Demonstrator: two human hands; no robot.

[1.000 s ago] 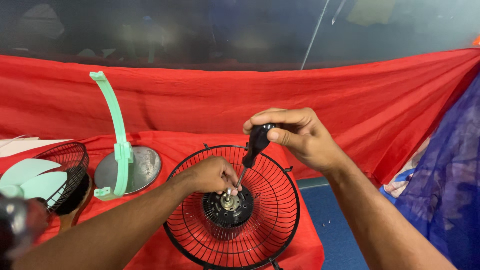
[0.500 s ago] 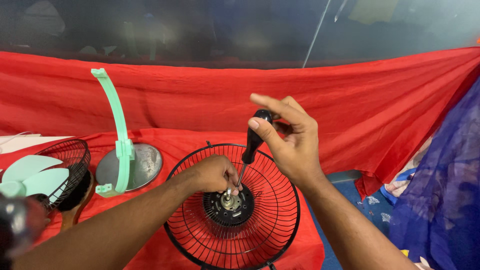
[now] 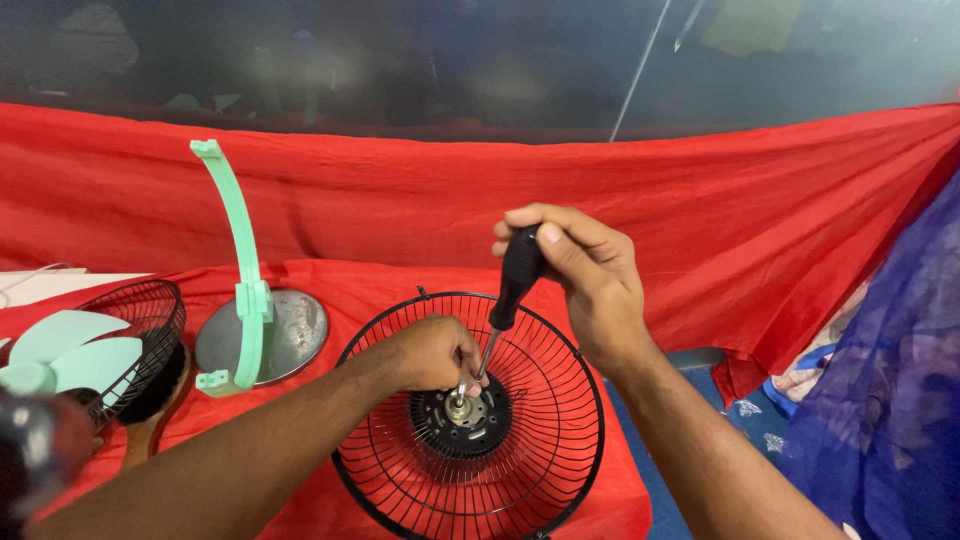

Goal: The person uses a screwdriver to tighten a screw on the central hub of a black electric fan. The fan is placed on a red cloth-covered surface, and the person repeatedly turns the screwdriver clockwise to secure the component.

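A black wire fan guard lies flat on the red cloth, with a round black motor hub and a metal shaft at its centre. My right hand grips the black handle of a screwdriver, whose tip points down into the hub. My left hand rests on the guard, its fingers pinched at the hub beside the screwdriver tip. What the fingers pinch is too small to tell.
A mint-green curved fan bracket stands on a round metal base to the left. A second black guard with mint-green blades lies at the far left. Red cloth rises behind; blue fabric hangs at right.
My right hand has closed its fingers round the screwdriver handle after opening them half a second ago, as in regripping. My left hand stays at the hub.
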